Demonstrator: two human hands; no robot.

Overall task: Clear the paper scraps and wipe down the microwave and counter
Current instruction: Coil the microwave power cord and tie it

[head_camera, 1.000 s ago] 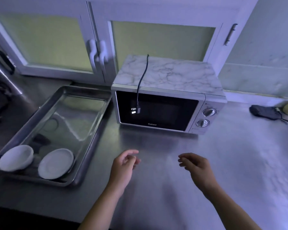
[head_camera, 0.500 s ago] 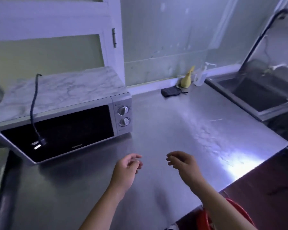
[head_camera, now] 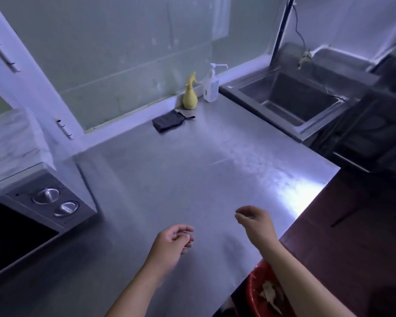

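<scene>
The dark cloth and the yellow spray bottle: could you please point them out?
dark cloth [head_camera: 168,122]: head view, middle of the fabric.
yellow spray bottle [head_camera: 189,100]: head view, its rounded body.

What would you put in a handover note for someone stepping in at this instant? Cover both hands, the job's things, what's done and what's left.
Left hand and right hand: both loosely curled above the counter, holding nothing.
Grey cloth lies by the back wall, near the yellow spray bottle; microwave at left.
Done: paper scraps in the red bin.
Left: wiping microwave and counter.
</scene>
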